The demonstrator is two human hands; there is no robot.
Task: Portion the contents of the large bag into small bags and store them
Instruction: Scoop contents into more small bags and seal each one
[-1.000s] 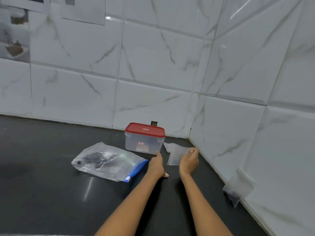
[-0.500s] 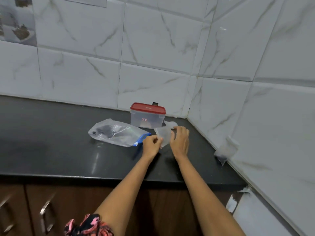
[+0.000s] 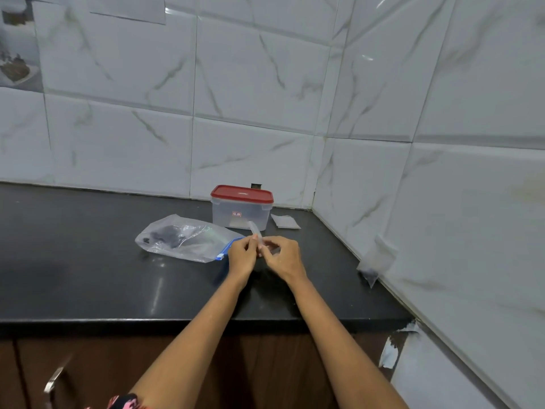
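While both hands (image 3: 265, 255) pinch, crinkly clear small bag (image 3: 256, 231)

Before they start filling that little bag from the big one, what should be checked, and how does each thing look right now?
1. Small bag held by both hands, left hand and right hand: ok.
2. Small bag's mouth open: cannot tell.
3. Large bag within reach, beside the left hand: ok.
4. Large bag's blue zip end unsealed: cannot tell.
5. Storage container open to receive bags: not ok, red lid on.
6. Spare small bags beside the container: ok.
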